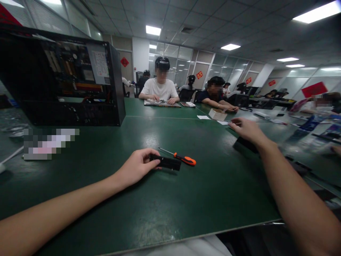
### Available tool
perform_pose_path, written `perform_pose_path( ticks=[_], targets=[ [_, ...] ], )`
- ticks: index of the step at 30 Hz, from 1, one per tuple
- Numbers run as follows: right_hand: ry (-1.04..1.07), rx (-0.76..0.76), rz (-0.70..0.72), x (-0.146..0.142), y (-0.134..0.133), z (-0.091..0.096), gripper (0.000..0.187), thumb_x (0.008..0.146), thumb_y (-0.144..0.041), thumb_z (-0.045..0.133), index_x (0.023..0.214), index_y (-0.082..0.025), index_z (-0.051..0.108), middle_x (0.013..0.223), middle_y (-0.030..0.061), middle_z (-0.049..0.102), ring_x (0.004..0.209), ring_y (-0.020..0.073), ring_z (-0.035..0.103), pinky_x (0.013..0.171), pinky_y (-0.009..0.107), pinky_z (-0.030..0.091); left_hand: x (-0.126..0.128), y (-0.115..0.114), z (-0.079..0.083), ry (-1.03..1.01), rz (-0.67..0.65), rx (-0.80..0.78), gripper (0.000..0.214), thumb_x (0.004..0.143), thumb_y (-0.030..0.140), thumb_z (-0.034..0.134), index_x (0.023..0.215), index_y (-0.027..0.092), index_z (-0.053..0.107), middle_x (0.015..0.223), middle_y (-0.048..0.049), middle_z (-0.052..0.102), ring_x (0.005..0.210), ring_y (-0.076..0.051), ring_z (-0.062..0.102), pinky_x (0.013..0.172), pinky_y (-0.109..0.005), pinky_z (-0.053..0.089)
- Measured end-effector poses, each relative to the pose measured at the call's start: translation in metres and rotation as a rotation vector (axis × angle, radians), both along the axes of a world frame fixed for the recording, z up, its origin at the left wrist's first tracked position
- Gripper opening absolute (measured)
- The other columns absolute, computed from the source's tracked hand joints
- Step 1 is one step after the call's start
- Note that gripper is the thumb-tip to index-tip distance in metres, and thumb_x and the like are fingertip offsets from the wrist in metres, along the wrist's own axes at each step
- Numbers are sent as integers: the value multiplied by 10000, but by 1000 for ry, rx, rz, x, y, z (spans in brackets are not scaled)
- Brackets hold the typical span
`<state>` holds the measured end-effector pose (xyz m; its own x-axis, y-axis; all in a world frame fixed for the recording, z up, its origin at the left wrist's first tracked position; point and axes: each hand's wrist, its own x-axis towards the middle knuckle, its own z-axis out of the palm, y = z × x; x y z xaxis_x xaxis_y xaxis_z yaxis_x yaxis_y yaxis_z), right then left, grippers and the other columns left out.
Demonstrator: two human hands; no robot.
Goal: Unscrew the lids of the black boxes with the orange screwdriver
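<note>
My left hand (141, 161) is closed round one end of a flat black rectangular part (170, 163), thumb on its near face, and holds it over the green table. Just behind that part lies a screwdriver (188, 160) with an orange and black handle, its thin shaft pointing left. Further off to the right, my right hand (247, 129) has its fingers bent together near a white paper (223, 122). Whatever may be between those fingertips is too small to make out. Below this hand a dark object (243, 145) rests on the table, partly covered by my wrist.
An open black computer case (114, 85) stands at the back left. A small open box (217, 114) sits beyond my right hand. Dark parts (298, 166) lie right of my forearm. Across the green table (128, 209) a person in white (161, 87) works at something flat.
</note>
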<state>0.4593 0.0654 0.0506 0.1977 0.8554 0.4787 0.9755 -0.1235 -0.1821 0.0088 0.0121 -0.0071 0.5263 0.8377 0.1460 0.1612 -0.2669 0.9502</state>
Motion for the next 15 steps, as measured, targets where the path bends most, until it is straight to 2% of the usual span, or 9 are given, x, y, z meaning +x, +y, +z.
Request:
perform_pose_path(
  ticks=[1, 3, 5, 7, 10, 12, 15],
  targets=[
    [38, -19, 94, -26, 1, 0, 326, 956, -370, 550, 1094, -117, 702, 1045, 177, 730, 876, 223, 677, 780, 338, 492, 0, -1, 0, 4, 8, 12, 188, 844, 315, 687, 953, 164, 657, 870, -34, 731, 845, -224, 728, 784, -329, 550],
    [123, -68, 307, -84, -6, -3, 385, 1010, -461, 429, 1141, -195, 674, 1069, 88, 734, 904, 173, 674, 801, 289, 512, 1, -3, 1, 15, 25, 45, 184, 839, 320, 702, 923, 161, 667, 850, -33, 727, 826, -215, 711, 761, -315, 541],
    [416, -245, 739, -141, -22, -10, 418, 999, -497, 452, 1128, -162, 665, 1122, 116, 712, 963, 194, 663, 842, 322, 521, 2, -4, 2, 16, 39, 80, 183, 841, 322, 708, 910, 156, 675, 836, -34, 727, 800, -204, 696, 739, -300, 533],
    [577, -427, 950, -186, -43, -17, 432, 979, -537, 484, 1079, -156, 663, 1041, 94, 711, 905, 182, 653, 794, 309, 517, 3, -5, 1, -5, 43, 106, 167, 846, 306, 705, 909, 153, 683, 841, -34, 733, 792, -195, 691, 739, -291, 532],
    [672, -569, 1029, -221, -67, -25, 398, 946, -548, 549, 966, -156, 621, 882, 32, 663, 746, 129, 569, 663, 252, 452, 3, -6, 0, -57, 23, 120, 131, 855, 262, 693, 922, 149, 700, 869, -35, 752, 818, -195, 703, 775, -290, 545],
    [748, -618, 1034, -226, -71, -27, 386, 927, -547, 583, 930, -161, 583, 817, 8, 630, 705, 116, 526, 633, 242, 409, 3, -7, 0, -77, -6, 117, 131, 877, 245, 669, 950, 146, 714, 891, -39, 766, 845, -201, 716, 802, -295, 553],
    [890, -699, 1016, -218, -66, -28, 371, 905, -526, 625, 910, -159, 571, 828, 19, 658, 746, 125, 559, 671, 245, 401, 2, -7, 0, -64, -45, 151, 174, 921, 225, 616, 1026, 150, 733, 965, -47, 781, 923, -209, 723, 856, -297, 549]
  ],
)
